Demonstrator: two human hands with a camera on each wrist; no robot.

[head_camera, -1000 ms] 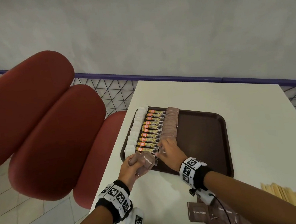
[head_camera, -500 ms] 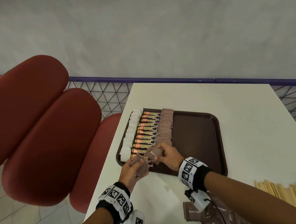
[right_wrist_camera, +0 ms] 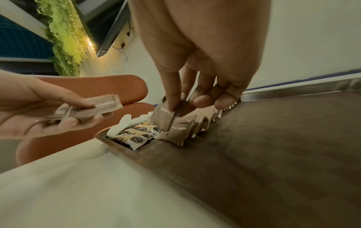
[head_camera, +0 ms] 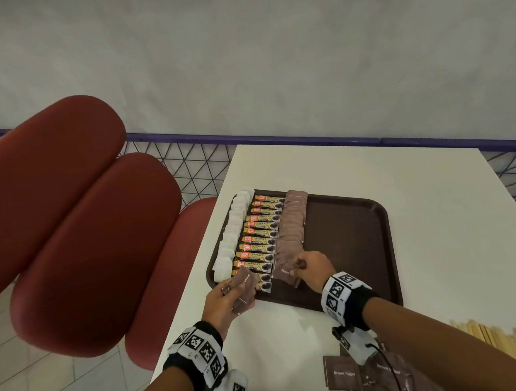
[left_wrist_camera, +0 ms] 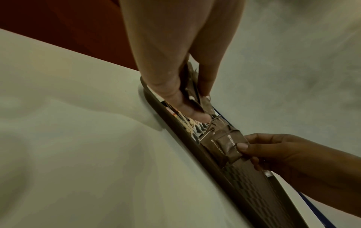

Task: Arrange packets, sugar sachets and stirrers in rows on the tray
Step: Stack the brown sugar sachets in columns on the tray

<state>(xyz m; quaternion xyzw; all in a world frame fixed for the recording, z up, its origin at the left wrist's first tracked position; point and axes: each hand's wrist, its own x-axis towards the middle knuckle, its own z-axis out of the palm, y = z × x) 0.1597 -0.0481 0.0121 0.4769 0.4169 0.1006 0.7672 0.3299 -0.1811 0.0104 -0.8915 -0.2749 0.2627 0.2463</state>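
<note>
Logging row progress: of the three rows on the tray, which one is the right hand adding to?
The brown sugar sachet row, rightmost of the three. The right hand pinches a brown sachet at its near end; the white and granules rows lie further left.

Tray (head_camera: 350, 219) sits on table (head_camera: 371, 172), near its left edge. Three rows are laid in tray's left half: sachets (head_camera: 232, 240) leftmost, coffee packets (head_camera: 261, 238) in the middle, sugar sachets (head_camera: 292, 223) to their right. Loose sachets (head_camera: 342, 372) and stirrers (head_camera: 489, 338) lie on table nearer than tray, at right.
</note>
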